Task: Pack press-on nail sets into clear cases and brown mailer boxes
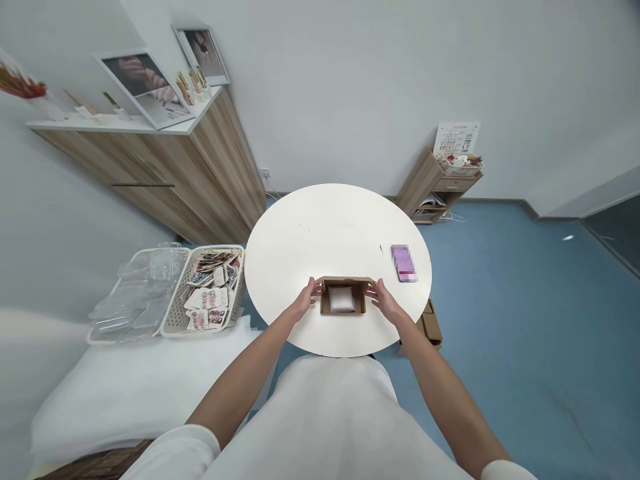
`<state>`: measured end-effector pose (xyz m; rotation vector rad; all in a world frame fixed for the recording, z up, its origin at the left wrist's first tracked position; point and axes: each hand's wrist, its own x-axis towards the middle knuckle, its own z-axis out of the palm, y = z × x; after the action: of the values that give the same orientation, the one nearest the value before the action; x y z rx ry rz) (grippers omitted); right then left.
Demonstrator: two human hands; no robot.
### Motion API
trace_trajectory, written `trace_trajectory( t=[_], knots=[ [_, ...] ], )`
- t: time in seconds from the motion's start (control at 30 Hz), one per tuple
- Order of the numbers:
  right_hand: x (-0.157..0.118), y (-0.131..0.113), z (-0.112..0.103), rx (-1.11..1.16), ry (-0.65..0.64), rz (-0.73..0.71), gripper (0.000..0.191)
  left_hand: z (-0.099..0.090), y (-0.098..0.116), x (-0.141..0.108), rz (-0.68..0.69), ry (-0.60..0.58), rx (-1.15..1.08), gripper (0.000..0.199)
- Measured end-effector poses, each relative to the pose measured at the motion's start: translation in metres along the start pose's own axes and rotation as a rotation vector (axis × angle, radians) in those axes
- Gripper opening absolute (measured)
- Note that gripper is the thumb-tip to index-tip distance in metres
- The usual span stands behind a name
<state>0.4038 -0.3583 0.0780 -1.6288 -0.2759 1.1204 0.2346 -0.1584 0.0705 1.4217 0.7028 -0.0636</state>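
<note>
A small brown cardboard box (325, 309) lies near the front of the round white table (320, 227), its open side facing me. Inside rests a white packet (341, 299), whose contents I cannot make out. My left hand (304, 299) is at the box's left end with its fingers against that side. At the opposite end, my right hand (385, 301) has its fingers curled against the right side, so the box sits between both hands. The fingertips are partly hidden at the box edges.
A purple phone-like object (403, 263) lies on the table's right. Left of the table stand a basket of printed packets (175, 327) and a basket of clear plastic pieces (107, 341). Another cardboard box (431, 323) is below the right edge. Wooden cabinets (225, 167) stand behind.
</note>
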Motion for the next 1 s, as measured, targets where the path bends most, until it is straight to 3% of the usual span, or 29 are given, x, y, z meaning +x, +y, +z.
trace_trajectory(
  t=[0.23, 0.47, 0.53, 0.7, 0.9, 1.0],
  knots=[
    [-0.001, -0.008, -0.003, -0.051, -0.044, 0.027, 0.06, -0.002, 0.004, 0.0, -0.003, 0.049, 0.024, 0.057],
    [-0.004, 0.002, 0.01, -0.119, -0.069, -0.043, 0.055, 0.009, -0.015, 0.003, 0.094, 0.079, 0.015, 0.042],
    [-0.006, 0.011, 0.015, -0.121, -0.014, -0.042, 0.053, 0.013, -0.023, 0.003, 0.106, 0.103, 0.079, 0.04],
    [-0.006, 0.04, 0.02, -0.182, 0.128, -0.091, 0.055, 0.02, -0.039, -0.003, 0.199, 0.291, 0.351, 0.043],
    [-0.002, 0.06, 0.02, -0.396, 0.156, -0.194, 0.052, 0.024, -0.052, -0.003, 0.258, 0.298, 0.679, 0.035],
    [-0.004, 0.063, 0.02, -0.406, 0.165, -0.202, 0.053, 0.023, -0.054, -0.002, 0.265, 0.304, 0.678, 0.038]
  ],
)
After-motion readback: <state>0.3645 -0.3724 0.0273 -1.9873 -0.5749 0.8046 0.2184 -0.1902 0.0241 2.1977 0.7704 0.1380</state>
